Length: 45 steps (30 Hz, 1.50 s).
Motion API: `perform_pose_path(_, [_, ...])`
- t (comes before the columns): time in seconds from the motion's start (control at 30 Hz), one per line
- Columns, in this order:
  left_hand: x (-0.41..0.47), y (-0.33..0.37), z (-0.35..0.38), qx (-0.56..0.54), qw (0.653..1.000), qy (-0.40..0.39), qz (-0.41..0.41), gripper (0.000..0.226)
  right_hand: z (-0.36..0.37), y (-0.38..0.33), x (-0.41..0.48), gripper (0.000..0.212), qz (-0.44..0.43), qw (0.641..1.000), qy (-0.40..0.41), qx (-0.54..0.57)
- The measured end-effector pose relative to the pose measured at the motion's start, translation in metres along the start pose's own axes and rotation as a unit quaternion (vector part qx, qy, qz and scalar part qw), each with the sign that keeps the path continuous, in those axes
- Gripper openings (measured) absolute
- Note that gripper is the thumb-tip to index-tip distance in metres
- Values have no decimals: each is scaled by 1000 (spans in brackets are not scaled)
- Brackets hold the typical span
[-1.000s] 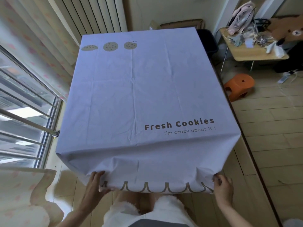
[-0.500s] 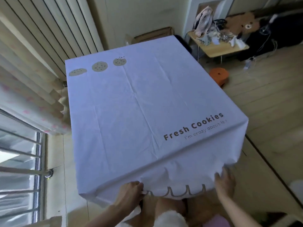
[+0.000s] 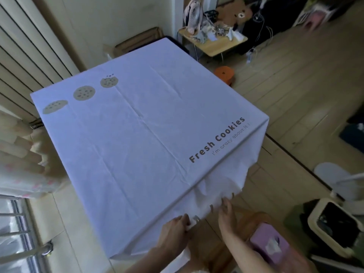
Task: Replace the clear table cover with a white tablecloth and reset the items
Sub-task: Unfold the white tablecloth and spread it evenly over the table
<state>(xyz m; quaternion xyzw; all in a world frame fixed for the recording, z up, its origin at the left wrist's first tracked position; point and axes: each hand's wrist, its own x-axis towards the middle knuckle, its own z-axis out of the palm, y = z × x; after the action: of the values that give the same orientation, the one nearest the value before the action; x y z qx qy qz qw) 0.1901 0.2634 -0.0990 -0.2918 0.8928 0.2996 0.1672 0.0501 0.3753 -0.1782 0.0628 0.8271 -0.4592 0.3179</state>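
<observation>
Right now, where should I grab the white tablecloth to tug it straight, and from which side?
Pinch the scalloped hem of the white tablecloth from the near side, coming up from below. It hangs free there, where the left hand pinches it; the top lies flat, offering nothing to grip.

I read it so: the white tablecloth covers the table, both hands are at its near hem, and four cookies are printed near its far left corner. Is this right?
Not quite: the head view shows three printed cookies, not four. The rest holds: the white tablecloth covers the table, and the left hand and right hand are at its near hem.
</observation>
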Motion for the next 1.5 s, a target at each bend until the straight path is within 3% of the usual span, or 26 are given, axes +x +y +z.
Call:
perform_pose_path(0.1, [0,-3,2,22,1000,1,15,18,10,-15,7,47,97,991,34,87])
perform_pose_path(0.17, [-1,-7,5,46,995,40,80,15,14,-23,18,49,154,973,56,164])
perform_pose_path(0.27, [-2,-16,11,86,981,54,165,29,15,-23,35,45,188,957,92,199])
perform_pose_path(0.37, [-8,-27,14,78,959,137,235,24,10,-18,39,38,152,974,123,110])
perform_pose_path(0.47, [-13,-29,10,73,951,136,267,24,0,-37,23,26,63,982,176,-13])
perform_pose_path(0.57, [-19,-28,9,9,956,122,265,29,-7,-47,10,21,0,981,185,60])
perform_pose_path(0.73, [-27,-18,10,-109,949,111,275,45,-14,-34,-12,52,98,923,77,365])
perform_pose_path(0.83, [-36,-12,9,-176,936,89,290,47,-12,-17,-20,46,122,869,71,473])
perform_pose_path(0.97, [-49,-9,7,-203,924,81,312,65,-4,-7,-38,20,145,853,-48,499])
perform_pose_path(1.0, [-51,-9,8,-205,923,84,315,65,0,-4,-43,20,137,859,-90,485])
perform_pose_path(1.07, [-53,-9,9,-199,923,99,316,58,4,-8,-56,42,117,852,-137,492])
perform_pose_path(1.17, [-52,-12,11,-169,921,142,321,41,0,-16,-58,44,126,830,-142,525])
perform_pose_path(1.27, [-51,-15,19,-77,919,195,334,25,-19,-11,-52,30,155,841,-74,514])
perform_pose_path(1.37, [-51,-15,38,28,939,195,283,21,-44,6,-40,17,148,867,19,475])
perform_pose_path(1.43, [-53,-9,60,50,947,193,250,18,-60,21,-30,35,131,891,30,435])
perform_pose_path(1.5, [-55,10,82,69,957,176,222,52,-76,25,-36,47,122,919,39,373])
